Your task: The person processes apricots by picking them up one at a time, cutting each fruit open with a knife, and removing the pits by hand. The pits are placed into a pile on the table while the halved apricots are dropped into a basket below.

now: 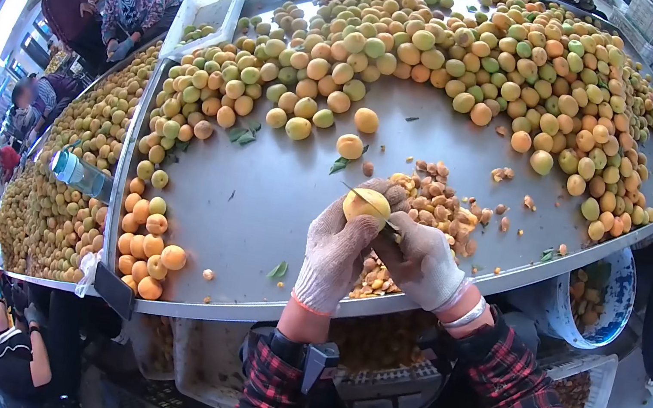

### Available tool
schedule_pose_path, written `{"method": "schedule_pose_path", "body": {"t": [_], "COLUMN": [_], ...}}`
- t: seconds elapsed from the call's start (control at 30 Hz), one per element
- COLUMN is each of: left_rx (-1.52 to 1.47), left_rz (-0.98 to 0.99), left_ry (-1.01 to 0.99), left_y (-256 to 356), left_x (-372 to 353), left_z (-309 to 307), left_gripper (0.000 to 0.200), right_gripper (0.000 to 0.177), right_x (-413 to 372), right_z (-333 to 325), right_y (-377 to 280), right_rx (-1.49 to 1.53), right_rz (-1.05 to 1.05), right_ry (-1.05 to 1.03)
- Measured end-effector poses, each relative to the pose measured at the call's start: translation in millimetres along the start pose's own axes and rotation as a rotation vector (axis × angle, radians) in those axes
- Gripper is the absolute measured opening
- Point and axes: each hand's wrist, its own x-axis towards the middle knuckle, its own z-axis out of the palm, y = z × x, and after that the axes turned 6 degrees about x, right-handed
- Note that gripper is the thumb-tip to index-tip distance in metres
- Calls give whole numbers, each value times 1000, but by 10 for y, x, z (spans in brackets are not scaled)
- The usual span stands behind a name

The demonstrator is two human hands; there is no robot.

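My left hand point(336, 249), in a soiled white glove, holds a yellow apricot point(366, 206) above the metal table point(254, 217). My right hand point(423, 263), gloved too, is closed around a small knife point(392, 230), its thin blade lying across the top of the fruit. Both hands are close together, touching or nearly touching. Behind them lies a pile of brown pits and fruit scraps point(440, 202). Two loose apricots point(350, 146) rest just beyond my left hand.
A large heap of apricots point(424, 46) lines the table's far side. A phone point(114, 291) is at the front left edge, a bottle point(82, 175) farther left. A blue-and-white bucket point(620, 299) stands at the right. Other people point(130, 3) sit around the tables.
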Motion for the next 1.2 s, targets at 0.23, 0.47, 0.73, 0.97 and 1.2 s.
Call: {"method": "schedule_pose_path", "body": {"t": [0.23, 0.47, 0.73, 0.97, 1.2], "left_rx": [688, 641, 387, 183, 512], "left_rz": [199, 159, 94, 87, 109], "left_ry": [139, 365, 159, 28, 174], "left_y": [-71, -146, 40, 135, 32], "left_x": [4, 5, 12, -29, 14], "left_z": [-84, 41, -50, -43, 25], "left_gripper": [55, 47, 52, 57, 64], "right_gripper": [24, 23, 20, 24, 18], "right_x": [-10, -71, -18, 21, 6], "right_z": [92, 217, 210, 23, 245], "right_y": [32, 60, -176, -347, 4], "right_rx": [-127, 65, 479, 806, 139], "right_rz": [105, 151, 311, 849, 81], "right_ry": [-22, -99, -81, -350, -1]}}
